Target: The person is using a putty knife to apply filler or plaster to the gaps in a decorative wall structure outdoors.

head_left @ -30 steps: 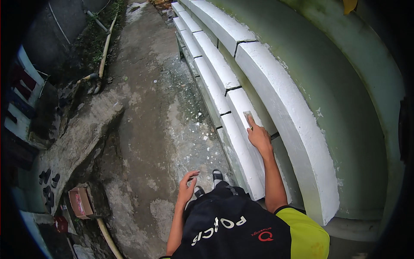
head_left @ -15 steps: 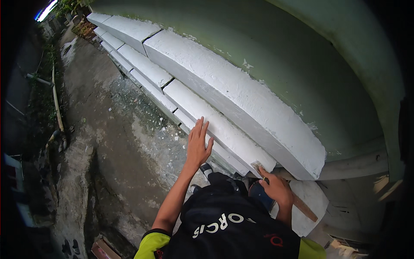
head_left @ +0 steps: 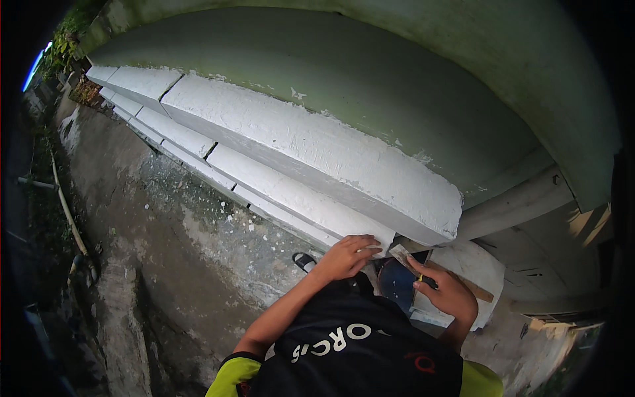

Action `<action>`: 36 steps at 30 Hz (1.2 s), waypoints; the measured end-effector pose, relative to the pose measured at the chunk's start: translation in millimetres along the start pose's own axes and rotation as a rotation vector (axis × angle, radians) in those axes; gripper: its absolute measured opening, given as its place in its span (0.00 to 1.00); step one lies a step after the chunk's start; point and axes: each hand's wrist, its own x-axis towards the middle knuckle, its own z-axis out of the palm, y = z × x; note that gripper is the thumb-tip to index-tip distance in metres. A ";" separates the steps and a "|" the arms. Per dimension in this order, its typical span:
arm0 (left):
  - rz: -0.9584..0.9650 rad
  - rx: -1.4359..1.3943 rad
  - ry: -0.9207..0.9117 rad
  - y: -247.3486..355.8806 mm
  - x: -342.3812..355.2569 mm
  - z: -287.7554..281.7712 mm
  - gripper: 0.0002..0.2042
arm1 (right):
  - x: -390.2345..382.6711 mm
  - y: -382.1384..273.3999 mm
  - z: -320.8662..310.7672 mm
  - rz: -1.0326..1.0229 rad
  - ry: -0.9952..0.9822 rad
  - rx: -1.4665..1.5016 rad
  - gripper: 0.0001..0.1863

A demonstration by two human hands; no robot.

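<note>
My right hand is wrapped round the dark and yellow handle of a putty knife. Its flat, whitish-smeared blade points up and left, just off the right end of the stepped white ledges. My left hand lies on the near end of the middle white ledge, fingers slightly bent and apart, holding nothing that I can see. Above it juts the thicker top ledge, white and rough-coated. The lower ledge runs beneath, partly behind my left hand.
A green wall rises behind the ledges. Below my hands are a round dark-blue thing, a pale board and a brown wooden strip. White flecks dot the concrete ground. Pipes run along the far left.
My left hand has come down and right along the middle ledge to its end. My right hand has drawn the putty knife off that end. The view has shifted and turned.
</note>
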 end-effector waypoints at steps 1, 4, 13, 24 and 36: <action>-0.014 0.153 0.262 -2.8 -4.5 -8.6 0.27 | 1.6 4.1 0.7 -0.037 0.021 -0.002 0.30; -0.463 0.556 0.744 -3.8 -4.8 -16.1 0.35 | 10.4 6.7 3.9 0.041 -0.049 0.030 0.31; 0.197 0.443 0.075 5.6 -19.5 13.8 0.26 | 34.3 -11.2 -4.4 -0.117 -0.163 0.011 0.32; -0.237 0.218 0.056 26.1 -38.1 -12.1 0.32 | 74.0 -8.3 21.0 -0.301 -0.201 -0.050 0.34; -0.662 -1.438 1.237 -81.6 -80.1 21.5 0.33 | 113.5 -40.9 42.7 -0.577 -0.519 -0.002 0.42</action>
